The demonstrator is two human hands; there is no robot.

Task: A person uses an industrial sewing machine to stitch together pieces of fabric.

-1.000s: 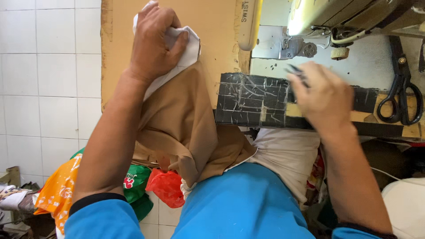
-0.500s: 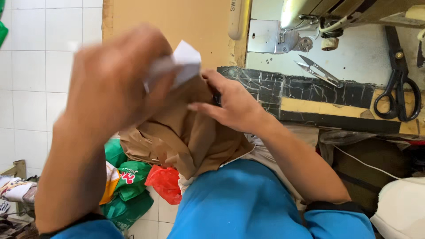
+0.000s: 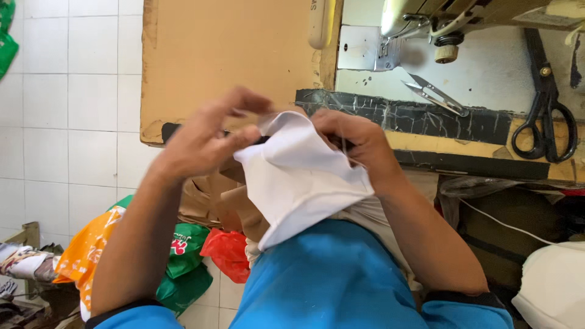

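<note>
Both hands are raised in front of the person's chest, above the lap. The left hand (image 3: pixel 210 137) grasps the upper left edge of a white cloth (image 3: pixel 298 176), thumb and fingers pinched on the fabric; the hand is somewhat blurred. The right hand (image 3: pixel 353 143) grips the cloth's upper right edge, fingers curled over it. The cloth hangs between the two hands, its lower end touching the blue garment (image 3: pixel 329 280) on the lap. Brown fabric (image 3: pixel 213 204) lies beneath the cloth. On the worktable (image 3: pixel 231 55) beyond sit a sewing machine (image 3: pixel 426 18), small thread snips (image 3: pixel 436 94) and black scissors (image 3: pixel 545 116). Coloured plastic bags (image 3: pixel 183 256) lie on the tiled floor, lower left.
</note>
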